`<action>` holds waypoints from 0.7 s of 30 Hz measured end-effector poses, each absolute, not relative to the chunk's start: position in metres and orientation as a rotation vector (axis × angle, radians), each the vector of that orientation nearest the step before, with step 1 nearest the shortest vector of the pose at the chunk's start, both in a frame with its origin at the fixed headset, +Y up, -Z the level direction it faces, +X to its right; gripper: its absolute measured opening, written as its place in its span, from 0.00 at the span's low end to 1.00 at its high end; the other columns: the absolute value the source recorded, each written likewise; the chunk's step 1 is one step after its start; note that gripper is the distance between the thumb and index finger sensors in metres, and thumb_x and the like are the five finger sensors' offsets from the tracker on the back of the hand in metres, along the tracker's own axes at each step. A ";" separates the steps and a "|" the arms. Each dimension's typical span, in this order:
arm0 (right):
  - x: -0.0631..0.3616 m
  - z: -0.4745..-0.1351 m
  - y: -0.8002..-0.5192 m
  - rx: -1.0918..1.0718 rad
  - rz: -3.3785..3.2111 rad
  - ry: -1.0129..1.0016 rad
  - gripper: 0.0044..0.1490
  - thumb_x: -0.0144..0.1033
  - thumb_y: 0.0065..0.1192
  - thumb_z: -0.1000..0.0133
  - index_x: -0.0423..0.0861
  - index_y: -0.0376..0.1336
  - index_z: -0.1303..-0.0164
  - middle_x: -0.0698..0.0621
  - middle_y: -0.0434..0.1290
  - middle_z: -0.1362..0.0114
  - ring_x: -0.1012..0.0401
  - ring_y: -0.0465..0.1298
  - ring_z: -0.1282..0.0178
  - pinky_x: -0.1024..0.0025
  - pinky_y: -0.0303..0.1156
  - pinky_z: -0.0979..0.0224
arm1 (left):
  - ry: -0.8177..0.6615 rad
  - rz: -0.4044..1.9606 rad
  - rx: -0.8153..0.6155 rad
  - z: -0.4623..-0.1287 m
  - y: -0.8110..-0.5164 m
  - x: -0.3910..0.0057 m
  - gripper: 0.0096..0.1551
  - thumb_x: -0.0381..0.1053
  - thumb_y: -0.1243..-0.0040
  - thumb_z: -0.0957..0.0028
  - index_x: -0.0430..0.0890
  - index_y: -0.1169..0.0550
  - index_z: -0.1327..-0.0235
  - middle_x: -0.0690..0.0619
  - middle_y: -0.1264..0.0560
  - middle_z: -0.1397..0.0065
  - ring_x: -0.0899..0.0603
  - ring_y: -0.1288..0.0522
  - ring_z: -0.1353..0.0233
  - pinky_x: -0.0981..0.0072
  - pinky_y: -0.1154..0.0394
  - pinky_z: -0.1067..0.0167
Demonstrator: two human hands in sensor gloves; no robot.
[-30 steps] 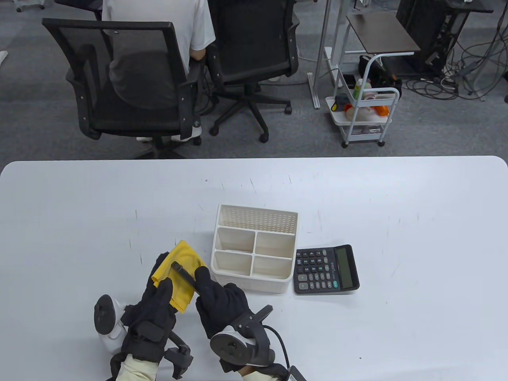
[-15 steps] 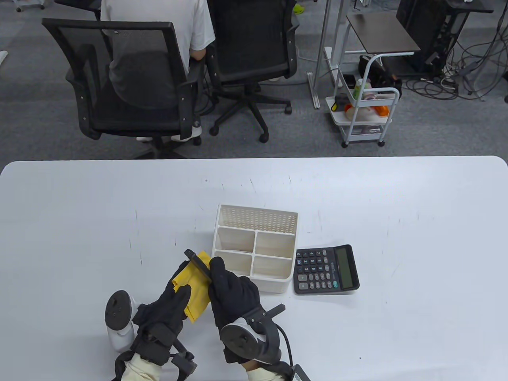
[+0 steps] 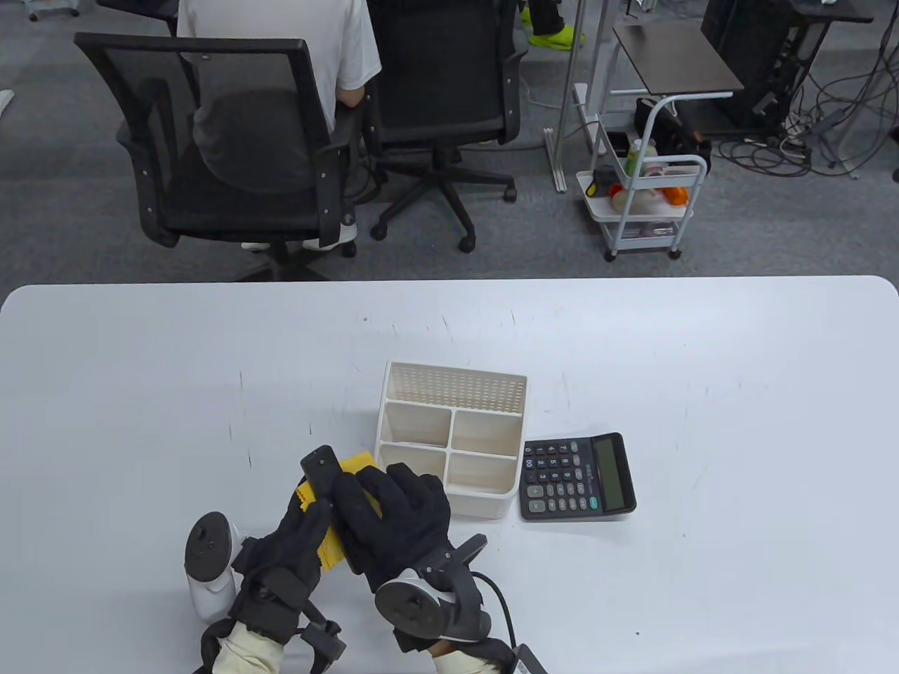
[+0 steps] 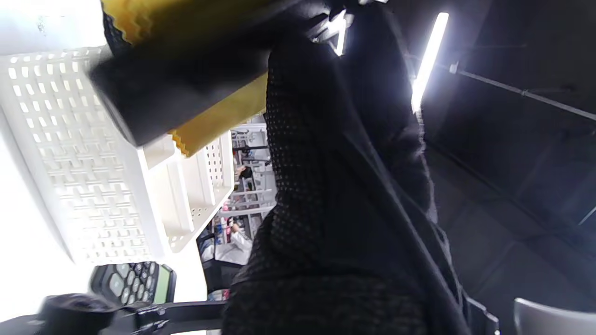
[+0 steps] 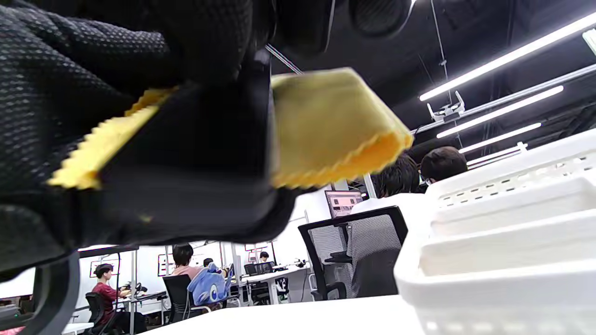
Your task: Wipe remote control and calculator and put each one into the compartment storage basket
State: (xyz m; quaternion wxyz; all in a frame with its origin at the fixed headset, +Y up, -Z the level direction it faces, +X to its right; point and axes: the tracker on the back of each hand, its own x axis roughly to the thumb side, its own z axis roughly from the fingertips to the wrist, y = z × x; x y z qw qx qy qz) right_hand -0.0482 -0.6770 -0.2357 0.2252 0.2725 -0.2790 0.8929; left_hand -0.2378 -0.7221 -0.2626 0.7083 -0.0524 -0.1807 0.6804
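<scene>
My right hand [image 3: 383,502] grips the black remote control [image 3: 318,465] just left of the basket. Its far end sticks out past my fingers. My left hand [image 3: 307,523] holds the yellow cloth [image 3: 353,463] under and against the remote. The cloth is mostly hidden between the two hands. In the left wrist view the remote [image 4: 177,88] lies on the cloth [image 4: 219,116], and in the right wrist view the cloth [image 5: 326,135] wraps around the remote [image 5: 195,177]. The white compartment basket [image 3: 449,500] holds nothing. The black calculator [image 3: 577,477] lies flat against the basket's right side.
The white table [image 3: 702,393] stretches wide on both sides. Beyond its far edge stand two black office chairs [image 3: 232,154], one with a person seated in it. A small white cart [image 3: 646,203] stands further right.
My right hand has rolled over the remote and drawn it slightly left and nearer. The remote now shows a broader face. The cloth is more covered by both hands.
</scene>
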 end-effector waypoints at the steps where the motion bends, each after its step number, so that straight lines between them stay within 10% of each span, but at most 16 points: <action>1: -0.047 -0.236 -0.677 0.750 2.468 -0.766 0.50 0.38 0.65 0.42 0.45 0.44 0.14 0.39 0.44 0.12 0.33 0.45 0.19 0.24 0.44 0.29 | -0.400 1.483 -0.124 -0.262 -0.722 -0.237 0.33 0.55 0.60 0.36 0.54 0.47 0.17 0.44 0.29 0.21 0.32 0.24 0.27 0.40 0.25 0.34; 5: -0.043 -0.241 -0.677 0.772 2.518 -0.727 0.66 0.42 0.69 0.46 0.43 0.28 0.16 0.39 0.28 0.13 0.34 0.41 0.17 0.22 0.41 0.30 | -0.395 1.267 -0.138 -0.263 -0.719 -0.233 0.31 0.55 0.56 0.37 0.56 0.41 0.18 0.45 0.25 0.25 0.34 0.20 0.31 0.40 0.23 0.37; 10: -0.037 -0.246 -0.675 0.734 2.564 -0.752 0.70 0.46 0.74 0.54 0.29 0.37 0.17 0.36 0.57 0.19 0.39 0.62 0.23 0.26 0.53 0.29 | -0.427 1.143 -0.172 -0.266 -0.720 -0.232 0.31 0.56 0.53 0.37 0.56 0.38 0.19 0.45 0.22 0.27 0.35 0.18 0.34 0.42 0.21 0.40; 21: 0.005 -0.259 -0.672 0.373 2.367 -0.757 0.66 0.48 0.73 0.55 0.26 0.46 0.19 0.35 0.64 0.27 0.57 0.78 0.49 0.43 0.70 0.36 | -0.405 1.229 -0.163 -0.269 -0.720 -0.242 0.29 0.55 0.46 0.39 0.55 0.31 0.24 0.45 0.21 0.29 0.37 0.15 0.38 0.46 0.17 0.45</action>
